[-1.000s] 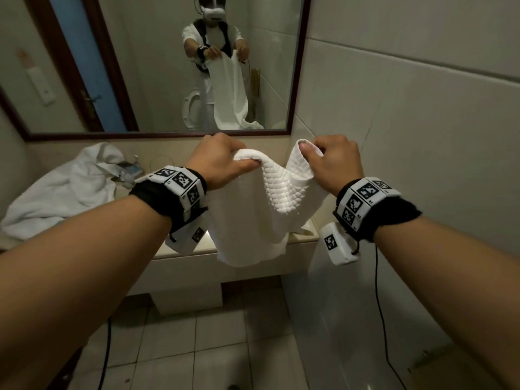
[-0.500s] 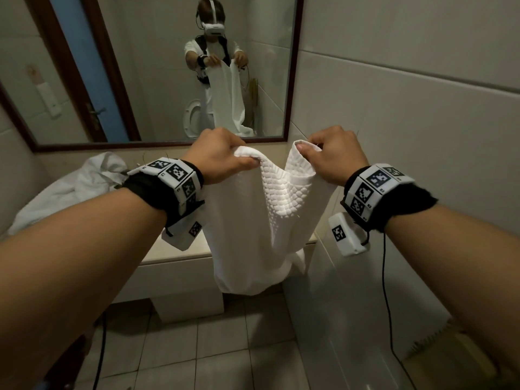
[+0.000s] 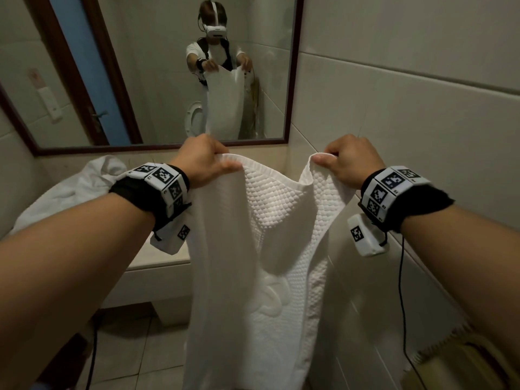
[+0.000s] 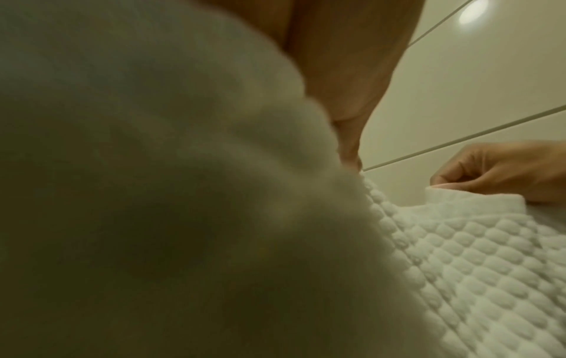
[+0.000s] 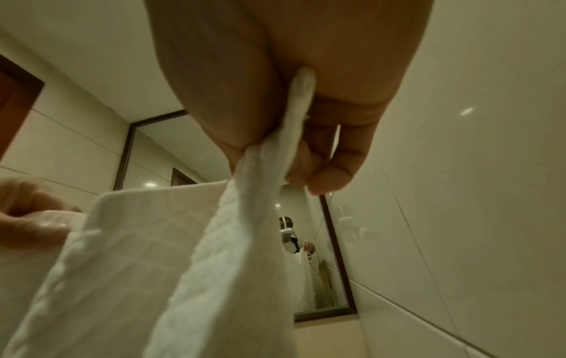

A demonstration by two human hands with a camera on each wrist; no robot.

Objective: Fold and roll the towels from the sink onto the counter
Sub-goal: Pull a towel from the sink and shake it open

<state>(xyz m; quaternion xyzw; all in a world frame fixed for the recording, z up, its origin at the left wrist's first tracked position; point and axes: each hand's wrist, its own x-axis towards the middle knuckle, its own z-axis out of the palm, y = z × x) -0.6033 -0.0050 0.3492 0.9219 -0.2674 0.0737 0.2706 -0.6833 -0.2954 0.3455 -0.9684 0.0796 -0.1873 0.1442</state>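
Overhead, both hands, left hand [image 3: 203,161] and right hand [image 3: 350,160], pinch a white waffle-textured towel [image 3: 267,249], hanging limp.

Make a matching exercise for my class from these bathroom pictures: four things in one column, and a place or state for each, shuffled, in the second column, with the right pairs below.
Things
1. left hand
2. right hand
3. waffle towel
4. crumpled towel

Places or states
A. lies in a heap at the left, below the mirror
B. hangs down in the air from two gripped corners
C. grips the towel corner nearer the tiled side wall
D. grips the towel corner nearer the heap

Pairs: 1-D, 2-C, 3-B, 4-A
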